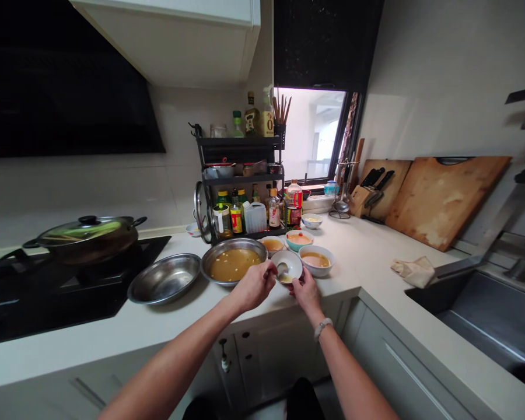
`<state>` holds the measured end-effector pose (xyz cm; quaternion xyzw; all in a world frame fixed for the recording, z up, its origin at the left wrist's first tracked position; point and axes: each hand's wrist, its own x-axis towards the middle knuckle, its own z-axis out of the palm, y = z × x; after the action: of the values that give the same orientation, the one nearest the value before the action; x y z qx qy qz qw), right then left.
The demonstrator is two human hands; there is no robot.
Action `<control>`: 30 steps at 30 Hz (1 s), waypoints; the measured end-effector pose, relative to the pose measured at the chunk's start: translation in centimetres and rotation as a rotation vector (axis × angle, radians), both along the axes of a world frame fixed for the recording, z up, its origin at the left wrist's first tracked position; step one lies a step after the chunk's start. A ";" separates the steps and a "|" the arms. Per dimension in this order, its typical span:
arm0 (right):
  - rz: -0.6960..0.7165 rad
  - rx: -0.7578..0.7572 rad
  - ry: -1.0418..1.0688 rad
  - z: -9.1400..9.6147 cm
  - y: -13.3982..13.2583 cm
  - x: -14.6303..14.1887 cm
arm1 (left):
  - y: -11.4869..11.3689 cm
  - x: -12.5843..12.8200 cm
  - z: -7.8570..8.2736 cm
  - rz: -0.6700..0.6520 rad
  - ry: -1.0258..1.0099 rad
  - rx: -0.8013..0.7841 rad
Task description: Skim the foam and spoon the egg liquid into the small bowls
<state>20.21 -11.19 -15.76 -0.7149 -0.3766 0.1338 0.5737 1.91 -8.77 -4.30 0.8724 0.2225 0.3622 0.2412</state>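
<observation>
My left hand (257,286) is closed round the handle of a spoon (282,268), whose head dips inside a small white bowl (293,263). With my right hand (306,290) I grip that bowl by its near right rim and hold it tilted toward me. A little yellowish liquid lies at its low side. Just left stands a wide metal basin (205,273) of brown broth with pale bits floating in it. Bowls of similar liquid sit behind and beside my hands: a white bowl (331,265), a turquoise bowl (294,247) and another bowl (266,238).
An empty metal basin (164,279) sits left, near a lidded pan (87,239) on the black stove (114,291). Behind is a rack (240,179) of bottles. Cutting boards (446,195), a knife block (361,198), a cloth (413,271) and the sink (494,326) are right.
</observation>
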 end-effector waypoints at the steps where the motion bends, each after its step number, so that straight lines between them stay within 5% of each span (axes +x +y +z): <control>1: -0.006 -0.005 -0.003 0.1 -0.1 0.0 | 0.2 0.1 -0.1 0.006 -0.050 -0.074; 8: 0.031 0.038 0.087 0.0 0.0 -0.2 | 2.8 1.5 -2.5 0.196 -0.447 -0.619; 13: 0.059 0.090 0.138 -0.1 0.3 -0.2 | 3.5 1.3 -2.7 0.268 -0.712 -0.901; 22: 0.073 0.069 0.156 0.4 0.3 -0.3 | 3.2 -1.0 -1.2 0.275 -0.850 -0.907; 30: 0.062 0.055 0.172 0.5 0.9 -0.3 | 4.1 -6.0 -0.4 0.335 -0.919 -0.742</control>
<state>19.89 -10.30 -15.24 -0.6728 -0.3516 0.2021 0.6187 -4.10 -4.65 -4.72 0.4380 0.3412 0.6327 0.5399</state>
